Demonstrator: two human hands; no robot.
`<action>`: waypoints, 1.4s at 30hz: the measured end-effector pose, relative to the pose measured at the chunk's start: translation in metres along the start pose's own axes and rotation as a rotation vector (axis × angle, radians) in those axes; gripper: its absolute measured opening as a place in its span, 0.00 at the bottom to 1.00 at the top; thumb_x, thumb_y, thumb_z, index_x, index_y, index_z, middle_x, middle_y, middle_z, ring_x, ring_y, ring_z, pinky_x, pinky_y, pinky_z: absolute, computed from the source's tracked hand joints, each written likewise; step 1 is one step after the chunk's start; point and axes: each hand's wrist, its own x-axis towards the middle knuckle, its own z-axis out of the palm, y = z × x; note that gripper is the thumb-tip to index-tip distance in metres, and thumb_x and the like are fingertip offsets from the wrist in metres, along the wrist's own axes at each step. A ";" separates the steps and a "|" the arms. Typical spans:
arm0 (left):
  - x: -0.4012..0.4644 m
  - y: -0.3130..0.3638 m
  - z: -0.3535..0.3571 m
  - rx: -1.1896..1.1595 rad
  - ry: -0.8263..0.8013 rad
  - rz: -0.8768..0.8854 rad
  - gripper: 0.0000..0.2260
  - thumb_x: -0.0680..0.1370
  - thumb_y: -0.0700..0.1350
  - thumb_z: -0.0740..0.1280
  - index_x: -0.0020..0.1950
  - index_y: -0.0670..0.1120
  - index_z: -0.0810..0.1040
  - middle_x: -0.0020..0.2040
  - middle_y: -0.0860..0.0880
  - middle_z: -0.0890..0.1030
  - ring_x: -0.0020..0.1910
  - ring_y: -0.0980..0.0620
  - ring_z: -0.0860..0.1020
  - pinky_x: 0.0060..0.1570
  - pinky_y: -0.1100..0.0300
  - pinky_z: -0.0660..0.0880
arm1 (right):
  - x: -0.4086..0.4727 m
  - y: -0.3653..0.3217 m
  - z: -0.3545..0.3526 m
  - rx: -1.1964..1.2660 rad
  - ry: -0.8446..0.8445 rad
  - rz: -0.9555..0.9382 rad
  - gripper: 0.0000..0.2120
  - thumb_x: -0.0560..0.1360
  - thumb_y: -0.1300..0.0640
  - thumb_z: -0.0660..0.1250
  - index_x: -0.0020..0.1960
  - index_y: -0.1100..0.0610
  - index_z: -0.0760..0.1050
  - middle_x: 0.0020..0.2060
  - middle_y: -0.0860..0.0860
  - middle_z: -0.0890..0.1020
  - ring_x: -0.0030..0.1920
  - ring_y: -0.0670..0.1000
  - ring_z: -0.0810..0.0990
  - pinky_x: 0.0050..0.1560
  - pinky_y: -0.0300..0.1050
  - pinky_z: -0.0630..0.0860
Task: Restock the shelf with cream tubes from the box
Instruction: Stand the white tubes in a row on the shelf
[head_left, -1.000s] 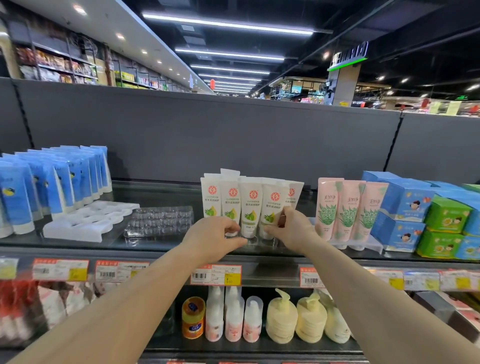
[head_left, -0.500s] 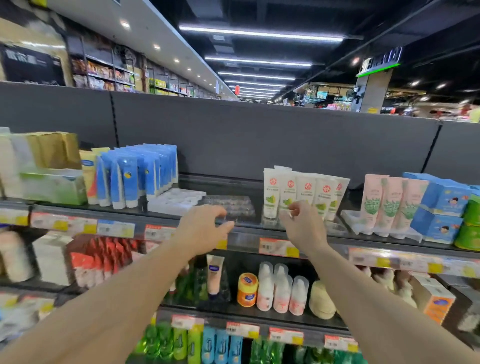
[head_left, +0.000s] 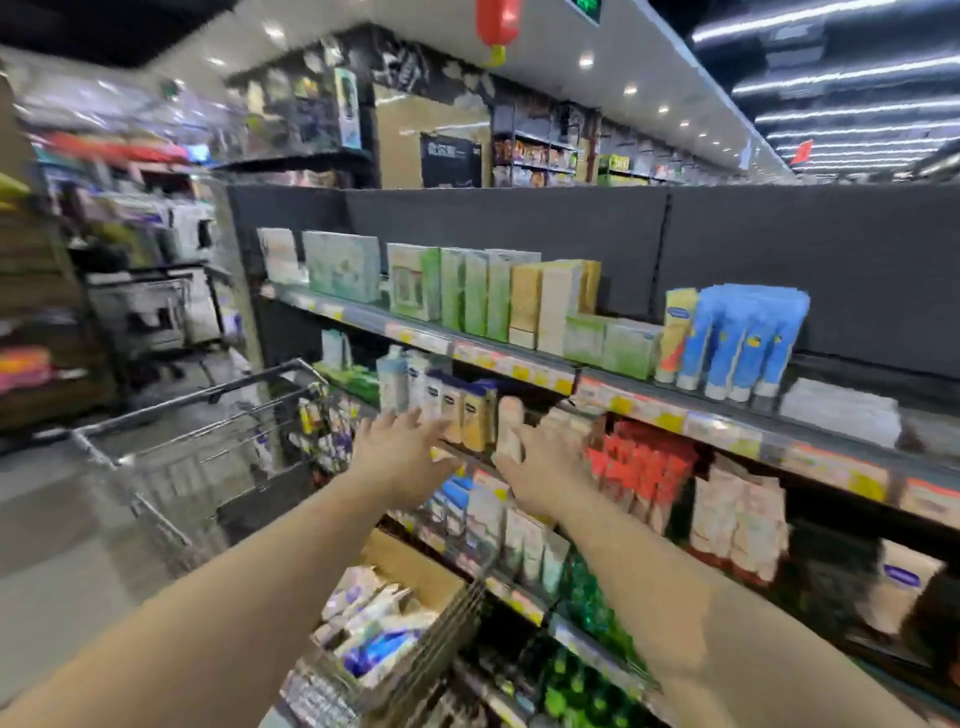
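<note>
We see our left hand (head_left: 402, 451) and right hand (head_left: 545, 467) spread open, fingers straight, holding nothing, above the wire shopping cart (head_left: 218, 447), whose basket holds a brown cardboard box (head_left: 415, 571) of blurred soft white tubes (head_left: 374, 613) below both hands, beside the shelf (head_left: 519, 364).

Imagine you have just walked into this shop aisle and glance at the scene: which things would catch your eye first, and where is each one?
Both bare hands reach forward mid-frame, the left hand and right hand open with nothing in them, in front of the second shelf. Bright blue tubes stand on the top shelf to the right, beside green and tan boxes. A wire shopping cart sits lower left, its basket holding packets.
</note>
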 end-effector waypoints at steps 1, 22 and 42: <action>-0.003 -0.024 0.002 0.005 0.007 -0.037 0.30 0.76 0.69 0.54 0.76 0.60 0.58 0.79 0.50 0.58 0.77 0.42 0.56 0.73 0.42 0.56 | 0.008 -0.022 0.012 0.010 -0.015 -0.012 0.29 0.76 0.37 0.59 0.73 0.48 0.65 0.67 0.55 0.72 0.67 0.61 0.70 0.65 0.55 0.69; 0.156 -0.248 0.146 -0.102 -0.129 -0.248 0.30 0.78 0.67 0.56 0.77 0.60 0.56 0.80 0.49 0.54 0.78 0.43 0.50 0.75 0.42 0.48 | 0.222 -0.143 0.229 0.046 -0.207 -0.096 0.29 0.76 0.40 0.64 0.74 0.45 0.63 0.74 0.51 0.64 0.74 0.57 0.59 0.73 0.54 0.57; 0.258 -0.326 0.429 -0.175 -0.514 0.228 0.29 0.77 0.66 0.58 0.76 0.56 0.62 0.77 0.47 0.63 0.76 0.44 0.60 0.73 0.47 0.59 | 0.216 -0.054 0.482 0.201 -0.636 0.831 0.18 0.79 0.48 0.63 0.65 0.55 0.72 0.59 0.55 0.80 0.57 0.57 0.79 0.53 0.45 0.75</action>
